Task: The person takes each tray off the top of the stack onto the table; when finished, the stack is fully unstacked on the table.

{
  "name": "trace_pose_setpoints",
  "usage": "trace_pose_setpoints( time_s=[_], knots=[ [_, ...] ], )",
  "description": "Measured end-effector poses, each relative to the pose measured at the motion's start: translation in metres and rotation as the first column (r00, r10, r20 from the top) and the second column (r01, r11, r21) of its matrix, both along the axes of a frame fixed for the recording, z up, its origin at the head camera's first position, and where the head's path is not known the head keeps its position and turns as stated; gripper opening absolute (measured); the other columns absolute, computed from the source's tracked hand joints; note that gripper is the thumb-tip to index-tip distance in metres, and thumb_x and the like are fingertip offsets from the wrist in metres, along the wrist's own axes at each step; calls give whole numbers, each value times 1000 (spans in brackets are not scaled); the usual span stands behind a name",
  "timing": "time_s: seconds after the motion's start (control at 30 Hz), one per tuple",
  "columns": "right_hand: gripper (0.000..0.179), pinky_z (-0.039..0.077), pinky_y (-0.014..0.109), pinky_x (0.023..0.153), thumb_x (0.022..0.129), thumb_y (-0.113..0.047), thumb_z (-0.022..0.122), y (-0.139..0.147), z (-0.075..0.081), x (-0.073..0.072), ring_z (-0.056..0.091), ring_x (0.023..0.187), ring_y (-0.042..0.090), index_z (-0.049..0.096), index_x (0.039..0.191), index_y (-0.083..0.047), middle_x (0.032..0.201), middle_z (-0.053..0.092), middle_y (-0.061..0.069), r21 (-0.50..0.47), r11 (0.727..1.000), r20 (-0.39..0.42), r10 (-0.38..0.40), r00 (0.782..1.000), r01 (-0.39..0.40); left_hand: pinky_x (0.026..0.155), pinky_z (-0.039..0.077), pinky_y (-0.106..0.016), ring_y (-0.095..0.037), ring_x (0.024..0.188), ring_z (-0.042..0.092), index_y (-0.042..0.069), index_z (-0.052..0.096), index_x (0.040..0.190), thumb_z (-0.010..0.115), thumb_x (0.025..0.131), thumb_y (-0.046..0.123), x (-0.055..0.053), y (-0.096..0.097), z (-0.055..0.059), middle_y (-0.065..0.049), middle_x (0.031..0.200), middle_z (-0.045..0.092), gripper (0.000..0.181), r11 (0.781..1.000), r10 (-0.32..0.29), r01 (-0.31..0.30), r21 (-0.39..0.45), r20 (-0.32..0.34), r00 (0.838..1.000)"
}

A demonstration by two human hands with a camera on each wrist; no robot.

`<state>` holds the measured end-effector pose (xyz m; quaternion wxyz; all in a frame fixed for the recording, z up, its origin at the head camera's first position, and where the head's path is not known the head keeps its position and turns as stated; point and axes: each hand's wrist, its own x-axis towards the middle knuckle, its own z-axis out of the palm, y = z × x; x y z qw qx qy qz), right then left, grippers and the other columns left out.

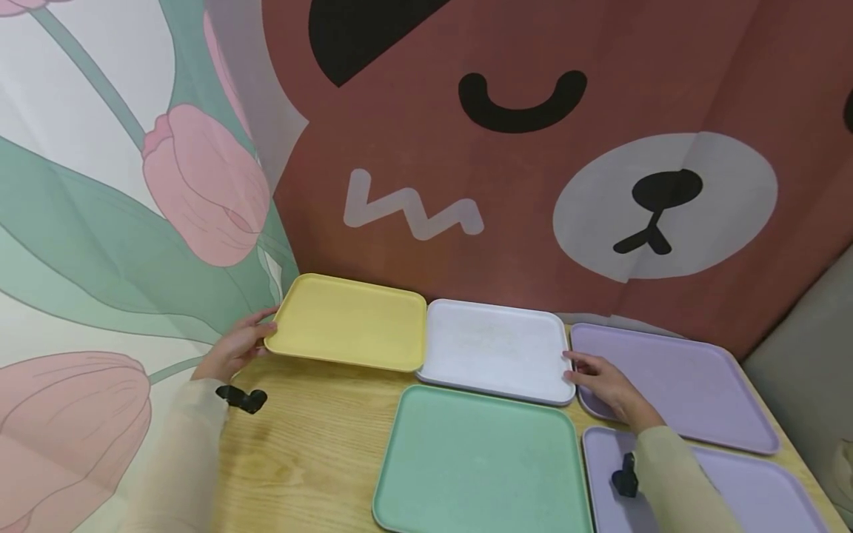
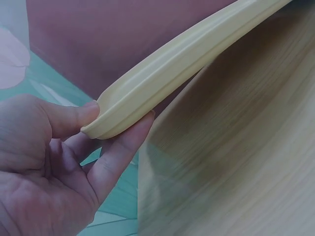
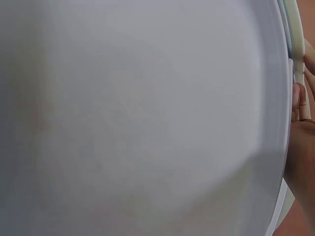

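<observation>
My left hand pinches the left end of a yellow tray, thumb on the rim and fingers beneath. That end is raised off the table, as the left wrist view shows with the tray's side slanting away. The yellow tray's right end meets a white tray. At the white tray's right edge, my right hand grips the rim with thumb and fingers. In the right wrist view a pale tray surface fills most of the picture and hides much of the hand.
A green tray lies in front of the white one. Two purple trays lie at the right, one behind the other. The wooden table backs onto a printed bear curtain, with a tulip curtain at the left.
</observation>
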<state>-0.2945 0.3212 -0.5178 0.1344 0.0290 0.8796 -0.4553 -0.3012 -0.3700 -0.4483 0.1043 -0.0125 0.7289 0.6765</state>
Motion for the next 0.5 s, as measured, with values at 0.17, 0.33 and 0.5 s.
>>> trace_pose_setpoints(
  time_s=[0.17,0.33,0.5],
  knots=[
    [75,35,50,102,94,-43,72,-1,1,1,41,116,31,43,154,-10,129,47,17,-3,1000,2,-4,1000,4,62,57,-24,-6,73,68,2,7,162,41,109,8,2,-7,1,6,90,69,63,1000,-2,2,-2,11,1000],
    [75,36,47,100,93,-43,73,-2,2,2,41,114,31,44,154,-9,127,48,16,-12,1000,-6,-1,1000,1,57,53,-23,-5,66,64,2,9,162,41,110,11,3,-14,1,7,86,69,62,998,6,-5,-70,5,1000],
    [76,36,48,101,93,-44,73,-1,2,2,41,115,31,44,154,-8,128,48,16,-13,1000,-8,0,1000,0,64,57,-26,-7,71,68,3,10,162,42,110,13,3,-16,4,8,89,69,62,994,15,-14,-108,3,1000]
  ],
)
